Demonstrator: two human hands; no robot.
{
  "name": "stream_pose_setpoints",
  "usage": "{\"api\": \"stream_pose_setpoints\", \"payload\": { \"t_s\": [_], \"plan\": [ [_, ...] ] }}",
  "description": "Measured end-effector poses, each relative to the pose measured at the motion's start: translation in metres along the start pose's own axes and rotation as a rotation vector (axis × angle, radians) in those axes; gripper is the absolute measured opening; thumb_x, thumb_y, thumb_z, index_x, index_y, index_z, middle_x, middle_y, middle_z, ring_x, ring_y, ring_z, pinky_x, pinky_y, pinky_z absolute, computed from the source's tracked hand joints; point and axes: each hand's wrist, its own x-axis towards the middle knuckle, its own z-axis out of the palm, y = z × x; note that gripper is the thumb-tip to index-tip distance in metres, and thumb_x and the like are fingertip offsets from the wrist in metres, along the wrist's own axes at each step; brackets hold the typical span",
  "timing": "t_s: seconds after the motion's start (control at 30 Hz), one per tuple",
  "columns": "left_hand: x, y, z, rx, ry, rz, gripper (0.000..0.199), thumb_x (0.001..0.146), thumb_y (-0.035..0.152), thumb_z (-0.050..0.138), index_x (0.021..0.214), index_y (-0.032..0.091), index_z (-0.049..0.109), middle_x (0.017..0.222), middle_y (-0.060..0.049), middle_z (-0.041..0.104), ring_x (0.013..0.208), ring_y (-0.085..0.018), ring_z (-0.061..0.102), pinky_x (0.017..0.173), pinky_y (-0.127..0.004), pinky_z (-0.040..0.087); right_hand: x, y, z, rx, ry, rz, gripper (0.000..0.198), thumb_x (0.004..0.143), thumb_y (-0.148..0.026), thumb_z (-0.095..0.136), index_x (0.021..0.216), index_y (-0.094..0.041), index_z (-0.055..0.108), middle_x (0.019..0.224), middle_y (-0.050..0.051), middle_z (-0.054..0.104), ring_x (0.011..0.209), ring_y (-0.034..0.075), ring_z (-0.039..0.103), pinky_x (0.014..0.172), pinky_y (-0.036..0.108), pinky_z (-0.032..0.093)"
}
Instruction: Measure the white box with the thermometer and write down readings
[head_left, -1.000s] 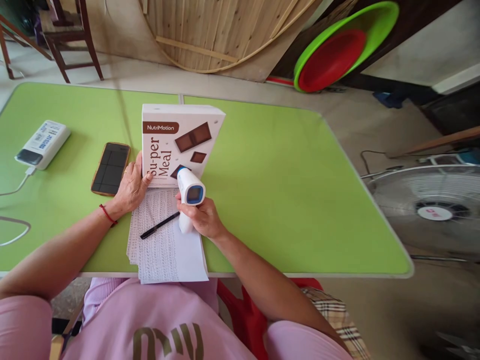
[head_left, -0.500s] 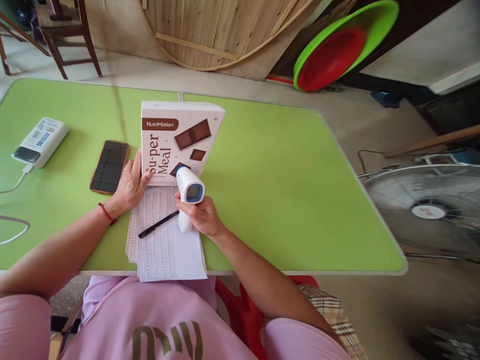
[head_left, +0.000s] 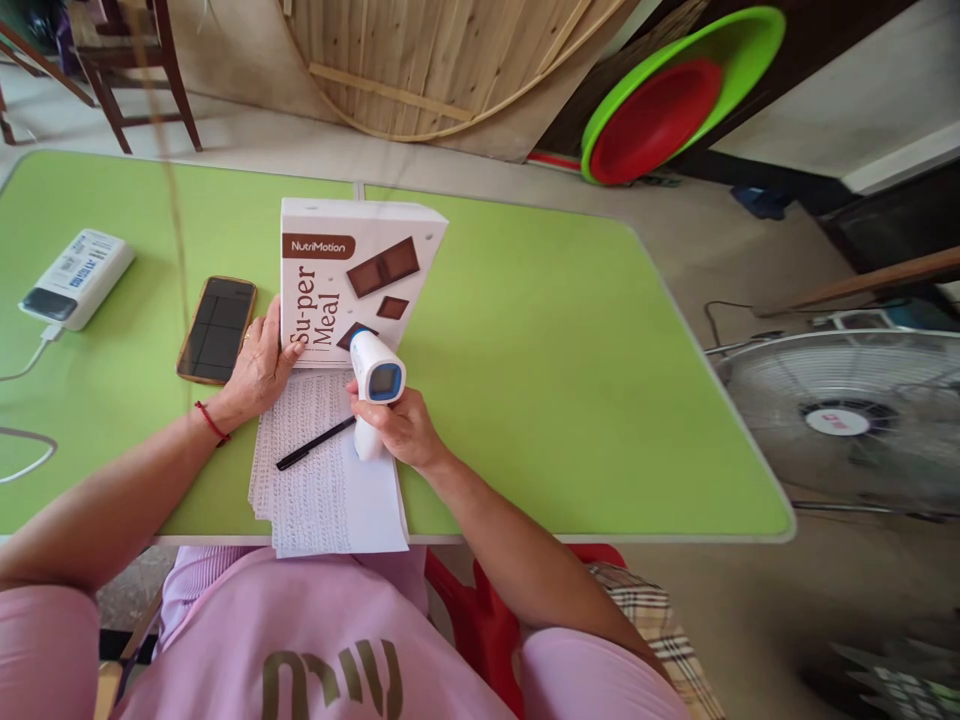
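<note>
My right hand (head_left: 405, 430) grips a white and blue thermometer gun (head_left: 373, 378) by its handle, its nose pointing at a white "NutriMotion Su-per Meal" box (head_left: 352, 275). The box stands upright on the green table (head_left: 562, 370). My left hand (head_left: 260, 368) rests against the box's lower left edge, fingers on its front. Below the box lie printed sheets of paper (head_left: 322, 475) with a black pen (head_left: 313, 444) across them, just left of the gun's handle.
A phone (head_left: 217, 329) lies face up left of the box. A white power bank (head_left: 77, 277) with a cable sits at the far left. A floor fan (head_left: 840, 420) stands right of the table. Green and red basins (head_left: 675, 95) lean beyond it.
Both hands, the box and the gun keep their places; only the view drifts slightly.
</note>
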Motion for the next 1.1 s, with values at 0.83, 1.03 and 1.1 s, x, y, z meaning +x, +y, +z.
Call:
{"api": "stream_pose_setpoints", "payload": {
  "t_s": [0.83, 1.03, 1.1],
  "plan": [
    [0.001, -0.03, 0.008, -0.072, -0.005, 0.136, 0.07, 0.11, 0.048, 0.041, 0.168, 0.019, 0.015, 0.167, -0.024, 0.034, 0.155, -0.041, 0.037, 0.128, -0.064, 0.035, 0.014, 0.021, -0.116, -1.128, -0.03, -0.134, 0.05, 0.087, -0.033, 0.069, 0.134, -0.017, 0.068, 0.114, 0.017, 0.071, 0.107, 0.037, 0.068, 0.096, 0.053, 0.054],
    [0.004, -0.018, 0.005, -0.093, 0.0, 0.124, 0.058, 0.109, 0.047, 0.038, 0.159, 0.017, 0.03, 0.162, -0.024, 0.044, 0.153, -0.037, 0.045, 0.127, -0.056, 0.042, 0.014, 0.035, -0.118, -1.133, 0.056, -0.227, 0.049, 0.086, -0.034, 0.07, 0.133, -0.021, 0.068, 0.125, 0.018, 0.067, 0.11, 0.038, 0.067, 0.094, 0.055, 0.055],
    [0.005, -0.014, 0.003, -0.113, -0.026, 0.1, 0.059, 0.108, 0.049, 0.037, 0.158, 0.018, 0.031, 0.164, -0.023, 0.043, 0.151, -0.035, 0.048, 0.125, -0.054, 0.045, 0.015, 0.04, -0.121, -1.129, 0.059, -0.238, 0.048, 0.086, -0.035, 0.069, 0.132, -0.021, 0.068, 0.124, 0.018, 0.067, 0.109, 0.038, 0.067, 0.093, 0.055, 0.056]
  ]
}}
